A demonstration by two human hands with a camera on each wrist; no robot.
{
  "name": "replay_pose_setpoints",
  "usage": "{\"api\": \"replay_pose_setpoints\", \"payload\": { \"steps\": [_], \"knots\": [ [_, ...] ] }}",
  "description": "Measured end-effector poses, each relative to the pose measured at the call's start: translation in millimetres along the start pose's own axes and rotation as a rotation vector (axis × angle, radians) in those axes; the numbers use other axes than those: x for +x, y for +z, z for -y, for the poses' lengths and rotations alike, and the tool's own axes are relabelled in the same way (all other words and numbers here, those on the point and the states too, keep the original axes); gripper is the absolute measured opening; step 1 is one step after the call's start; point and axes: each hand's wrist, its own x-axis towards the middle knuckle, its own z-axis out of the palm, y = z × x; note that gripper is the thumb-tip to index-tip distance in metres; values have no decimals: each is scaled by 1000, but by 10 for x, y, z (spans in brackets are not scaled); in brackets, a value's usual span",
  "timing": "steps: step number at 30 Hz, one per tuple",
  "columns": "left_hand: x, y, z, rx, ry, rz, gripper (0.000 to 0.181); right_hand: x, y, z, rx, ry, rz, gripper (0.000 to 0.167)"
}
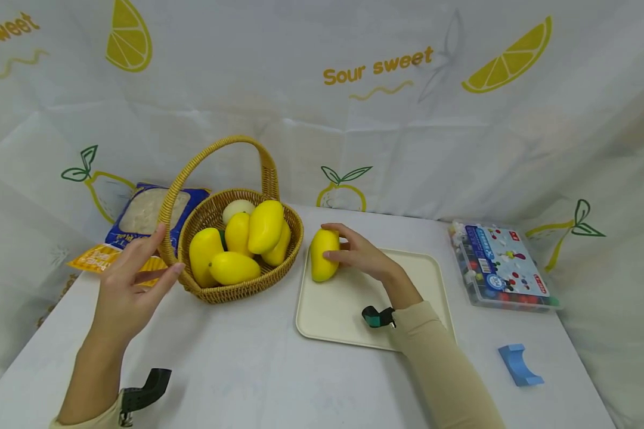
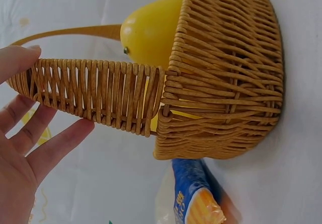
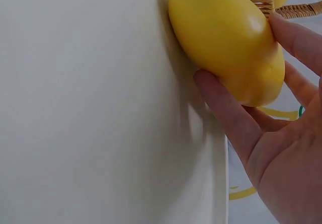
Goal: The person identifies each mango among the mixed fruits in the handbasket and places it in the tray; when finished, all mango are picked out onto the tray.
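A wicker basket [image 1: 236, 295] with a tall handle [image 2: 95, 90] holds several yellow mangoes [image 1: 235, 268] and a pale round item [image 1: 238, 210]. My left hand [image 1: 129, 292] holds the near side of the handle between thumb and fingers, as the left wrist view also shows. Around a single mango [image 1: 324, 256] at the left end of the cream tray [image 1: 354, 310], my right hand [image 1: 359, 253] has its thumb and fingers. In the right wrist view that mango [image 3: 226, 38] lies against the fingers of my right hand [image 3: 282, 148].
Behind the basket lies a blue bag [image 1: 150, 211], with an orange packet [image 1: 99, 257] in front of it. A clear case of coloured pieces [image 1: 507, 268] is right of the tray, and a blue curved block [image 1: 519, 364] lies nearer the front. A printed curtain hangs behind.
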Motion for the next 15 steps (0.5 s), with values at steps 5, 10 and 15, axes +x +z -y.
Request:
{"api": "replay_pose_setpoints", "payload": {
  "steps": [5,10,15],
  "knots": [
    [-2,8,12,-5,-3,-4,80,18,3,-31,-13,25,16,83],
    [1,9,11,-7,0,-5,80,16,-10,-46,-74,17,15,93],
    [10,-8,-15,-1,-8,6,80,11,-19,-45,-72,13,43,92]
  ]
}}
